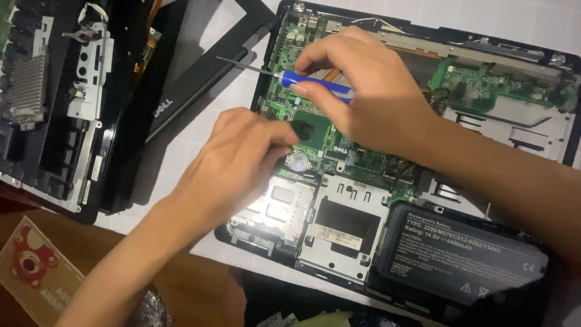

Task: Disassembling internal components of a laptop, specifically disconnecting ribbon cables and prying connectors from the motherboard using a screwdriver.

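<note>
While an opened laptop base [484,121] lies across the white table [200,139], its green circuit board [315,130] is touched by the left hand [233,160], fingers pinched narrow on it. A blue-handled screwdriver [315,83] is gripped in the right hand [375,97], above the board.

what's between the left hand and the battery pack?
In the head view, two bare metal bay covers of the opened laptop lie between the left hand and the black battery pack; nothing loose on them.
</note>
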